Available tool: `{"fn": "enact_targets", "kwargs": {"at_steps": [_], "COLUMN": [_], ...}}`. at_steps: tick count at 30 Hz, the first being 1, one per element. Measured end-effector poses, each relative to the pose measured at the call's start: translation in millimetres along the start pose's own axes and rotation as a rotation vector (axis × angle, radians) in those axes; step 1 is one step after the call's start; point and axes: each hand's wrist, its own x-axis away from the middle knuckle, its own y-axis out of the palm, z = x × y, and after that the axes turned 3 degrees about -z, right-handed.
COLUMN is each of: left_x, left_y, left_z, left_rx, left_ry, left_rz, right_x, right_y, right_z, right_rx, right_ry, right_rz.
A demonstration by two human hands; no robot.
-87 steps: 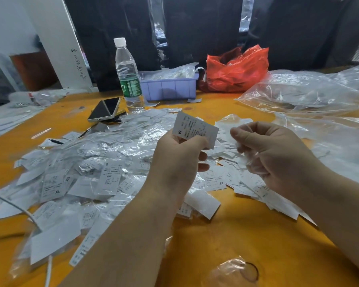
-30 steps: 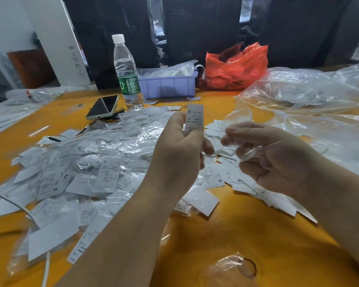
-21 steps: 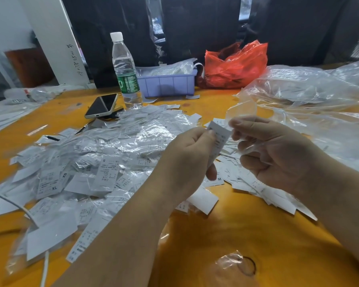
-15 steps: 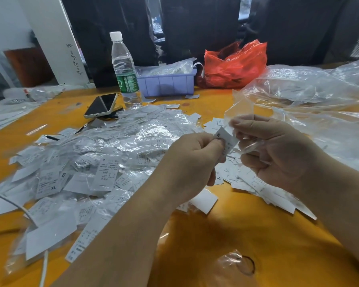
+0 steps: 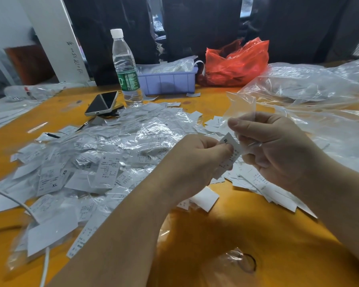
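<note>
The left hand (image 5: 195, 160) pinched a white label (image 5: 234, 149) marked M, its upper end meeting the right hand (image 5: 278, 150), which pinched a small clear bag (image 5: 239, 104) that rose above the grip. Left of the grip lay a heap of bagged labels (image 5: 112, 154). Under it and to its right lay loose labels (image 5: 278, 198) — all on an orange table (image 5: 236, 224). Beyond the grip stood a water bottle (image 5: 124, 67) with a phone (image 5: 102, 103) beside it, a purple tray (image 5: 168, 81) and a red bag (image 5: 236, 63). Well right of the grip — crumpled clear plastic (image 5: 319, 90).
</note>
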Motion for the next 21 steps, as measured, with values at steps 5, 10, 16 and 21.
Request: {"fn": "enact_targets", "kwargs": {"at_steps": [5, 10, 16, 21], "left_x": [-0.8, -0.6, 0.2, 1.3], "left_y": [-1.1, -2.6, -1.6, -1.0], "left_z": [0.0, 0.5, 3.0, 4.7], "left_rx": [0.016, 0.032, 0.06, 0.058], "left_ry": [-0.03, -0.076, -0.115, -0.116], "left_rz": [0.013, 0.01, -0.019, -0.033], "right_x": [1.2, 1.0, 1.1, 1.7], "right_y": [1.4, 1.4, 3.0, 2.5], "right_z": [-0.4, -0.3, -1.4, -1.8], "right_rx": [0.017, 0.016, -0.007, 0.022], "right_ry": [-0.003, 0.004, 0.0, 0.008], "right_rz": [-0.028, -0.03, -0.02, -0.02]}}
